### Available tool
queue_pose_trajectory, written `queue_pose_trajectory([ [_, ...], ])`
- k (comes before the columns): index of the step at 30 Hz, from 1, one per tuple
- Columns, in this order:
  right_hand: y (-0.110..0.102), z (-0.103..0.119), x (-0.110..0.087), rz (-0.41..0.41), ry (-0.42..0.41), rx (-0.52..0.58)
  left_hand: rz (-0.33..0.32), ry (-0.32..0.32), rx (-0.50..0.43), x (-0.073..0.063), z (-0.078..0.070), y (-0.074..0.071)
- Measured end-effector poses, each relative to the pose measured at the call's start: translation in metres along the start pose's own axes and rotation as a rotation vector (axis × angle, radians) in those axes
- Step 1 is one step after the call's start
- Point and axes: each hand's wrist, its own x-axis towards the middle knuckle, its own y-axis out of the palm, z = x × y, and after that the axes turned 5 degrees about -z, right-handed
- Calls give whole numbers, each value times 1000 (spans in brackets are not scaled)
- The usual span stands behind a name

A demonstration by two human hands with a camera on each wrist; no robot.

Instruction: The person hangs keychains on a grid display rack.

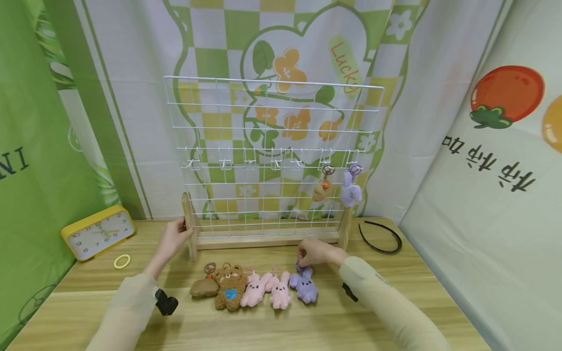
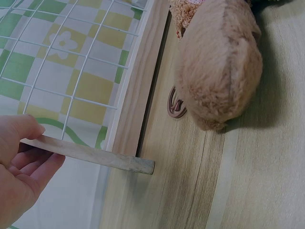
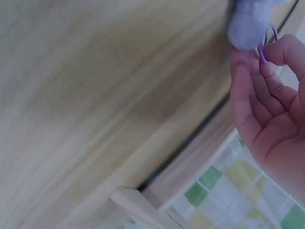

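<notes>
My left hand [image 1: 172, 240] grips the left wooden post [image 2: 95, 155] of a white wire grid rack [image 1: 263, 195], thumb on one side and fingers on the other. My right hand [image 1: 317, 251] pinches the purple ring [image 3: 263, 50] of a purple bunny plush keychain [image 1: 306, 286], which is at the right end of a row before the rack. Left of it are two pink bunny plush keychains [image 1: 280, 291], a brown bear plush keychain [image 1: 231, 287] and a brown plush keychain [image 2: 219, 62] whose front is hidden. Another purple plush keychain [image 1: 350, 190] and a tan one [image 1: 322, 191] hang from rack hooks.
Several white hooks [image 1: 224, 163] line the grid to the left of the hanging keychains. A yellow clock [image 1: 98, 231] and a yellow ring [image 1: 122, 262] are on the table's left side. A black headband [image 1: 381, 251] lies at the back right. Curtains surround the table.
</notes>
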Motion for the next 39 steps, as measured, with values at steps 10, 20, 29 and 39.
queue_pose_trajectory([
  [10, -36, 16, -25, -39, -87, 66, -20, 11, 18, -2, 0, 1],
  [20, -82, 44, -46, -235, -231, 36, -24, 6, 31, -3, -1, 0],
  [29, -146, 84, -52, -486, -244, -19, -20, 15, 31, -2, -1, 0],
  [39, -197, 109, -46, -573, -173, -39, -30, 20, 66, -3, -2, 0],
])
